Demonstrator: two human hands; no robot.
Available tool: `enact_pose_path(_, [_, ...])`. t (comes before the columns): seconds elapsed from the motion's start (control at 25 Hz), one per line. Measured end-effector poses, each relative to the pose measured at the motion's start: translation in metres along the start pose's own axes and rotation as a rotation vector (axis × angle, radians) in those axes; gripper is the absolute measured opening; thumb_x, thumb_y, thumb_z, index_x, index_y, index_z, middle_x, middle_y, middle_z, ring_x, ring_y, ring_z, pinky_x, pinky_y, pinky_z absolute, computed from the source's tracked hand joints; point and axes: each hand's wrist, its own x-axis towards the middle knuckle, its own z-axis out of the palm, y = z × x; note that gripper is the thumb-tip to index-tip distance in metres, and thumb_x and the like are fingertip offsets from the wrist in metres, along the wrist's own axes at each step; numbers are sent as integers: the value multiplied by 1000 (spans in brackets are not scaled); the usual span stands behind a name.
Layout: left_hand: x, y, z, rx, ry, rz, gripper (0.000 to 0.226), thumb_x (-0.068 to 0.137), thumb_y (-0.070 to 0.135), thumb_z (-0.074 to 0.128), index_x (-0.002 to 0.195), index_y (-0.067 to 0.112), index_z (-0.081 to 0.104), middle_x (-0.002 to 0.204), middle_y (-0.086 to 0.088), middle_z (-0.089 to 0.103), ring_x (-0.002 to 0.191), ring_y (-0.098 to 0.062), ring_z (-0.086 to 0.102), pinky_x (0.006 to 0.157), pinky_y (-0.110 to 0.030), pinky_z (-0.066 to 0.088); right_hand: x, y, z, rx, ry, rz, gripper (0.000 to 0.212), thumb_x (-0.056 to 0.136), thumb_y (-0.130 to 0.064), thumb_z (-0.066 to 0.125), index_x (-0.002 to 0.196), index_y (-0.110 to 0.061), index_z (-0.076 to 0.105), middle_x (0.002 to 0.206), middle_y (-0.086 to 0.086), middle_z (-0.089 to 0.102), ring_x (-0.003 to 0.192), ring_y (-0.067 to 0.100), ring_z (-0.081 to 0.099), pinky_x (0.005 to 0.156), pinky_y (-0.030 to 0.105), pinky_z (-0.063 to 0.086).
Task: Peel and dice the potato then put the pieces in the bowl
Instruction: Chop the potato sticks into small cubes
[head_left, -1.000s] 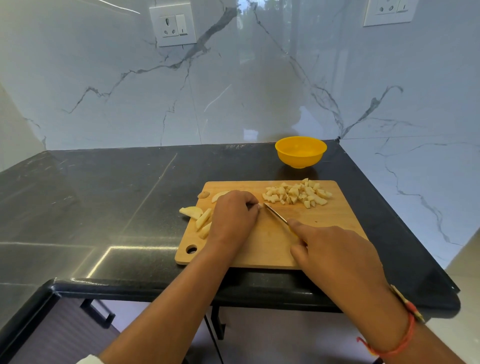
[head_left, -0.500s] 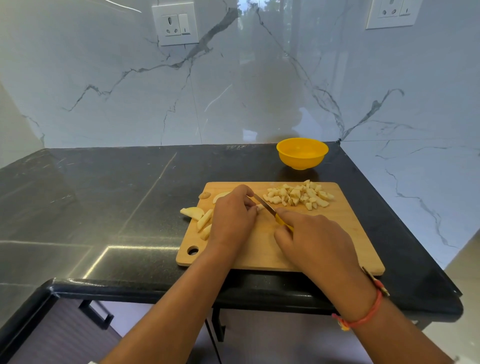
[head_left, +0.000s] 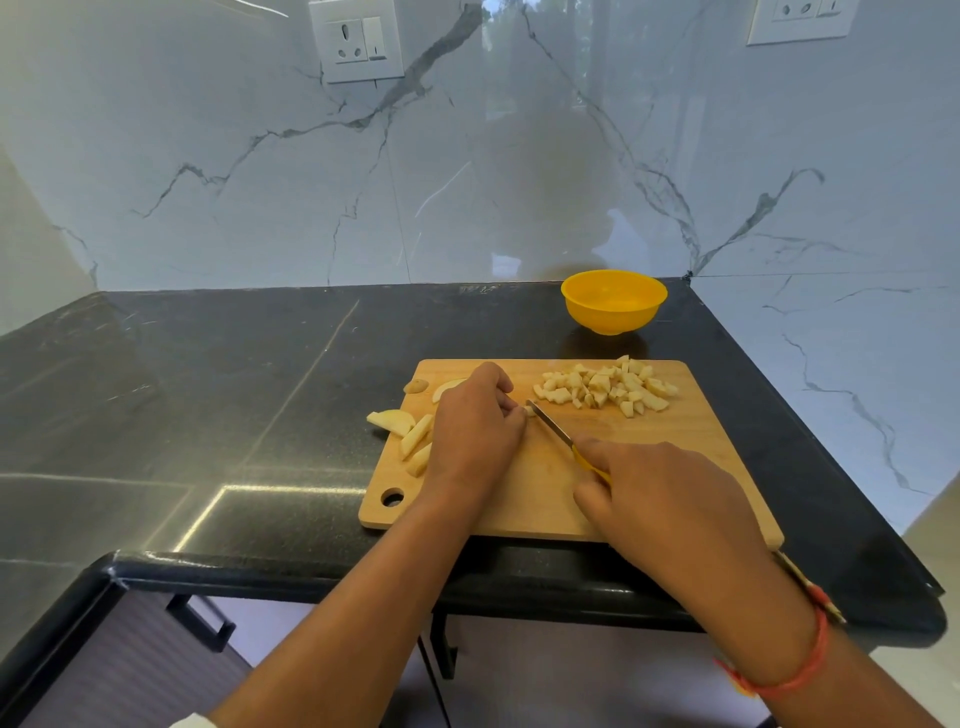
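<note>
Table (head_left: 208, 395): dark stone, marble wall behind.

Cutting board (head_left: 654, 467): wooden, lies flat at the table's front edge, right of centre; hanging hole at its front-left corner.

L hand (head_left: 475, 431): on the board's left half, fingers curled down over a potato piece (head_left: 530, 411). Only the pale end shows past the fingertips; rest hidden.

R hand (head_left: 670, 499): fingers wrapped round the yellow handle of a knife (head_left: 550, 423), index finger laid along the top. Blade slants fwd-left, tip right at the exposed end of the potato piece. Contact w/ board: cannot tell. Orange bracelet (head_left: 802, 670) on the wrist.

Diced pile (head_left: 608, 388): small pale cubes heaped at the board's far-right part, apart from both hands.

Wedges (head_left: 415, 436): uncut, at the board's left edge beside the L hand; one wedge (head_left: 389, 420) overhangs onto the table. Brown end scrap (head_left: 416, 385) at the board's far-left corner.

Bowl (head_left: 613, 304): yellow, upright, at the table's far-right corner, just beyond the board; no potato visible inside.
</note>
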Motion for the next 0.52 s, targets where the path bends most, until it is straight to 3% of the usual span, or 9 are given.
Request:
enact_pose_path(0.16, [-1, -1, 0, 1, 0, -5, 18, 86, 14, 73, 100, 20, 63, 79, 13, 65, 76, -2, 62, 73, -24, 56, -16, 8, -6, -58, 22, 17, 49, 94, -50, 30, 143, -54, 30, 63, -12, 51, 56, 7, 48, 52, 26, 50])
enact_pose_path(0.32, [-1, -2, -1, -4, -16, -17, 20, 87, 15, 73, 104, 20, 64, 84, 11, 67, 78, -3, 63, 74, -20, 55, -19, 6, -13, -33, 117, 53, 49, 90, -49, 33, 137, -52, 44, 52, -14, 46, 46, 7, 46, 43, 22, 46])
enact_pose_path(0.52, [-2, -1, -3, -17, -15, -34, 20, 87, 13, 72, 103, 19, 63, 84, 10, 67, 78, -3, 63, 73, -20, 55, 5, -14, -5, 103, 95, 43, 48, 94, -48, 37, 142, -47, 40, 69, -14, 58, 61, 7, 54, 58, 29, 54])
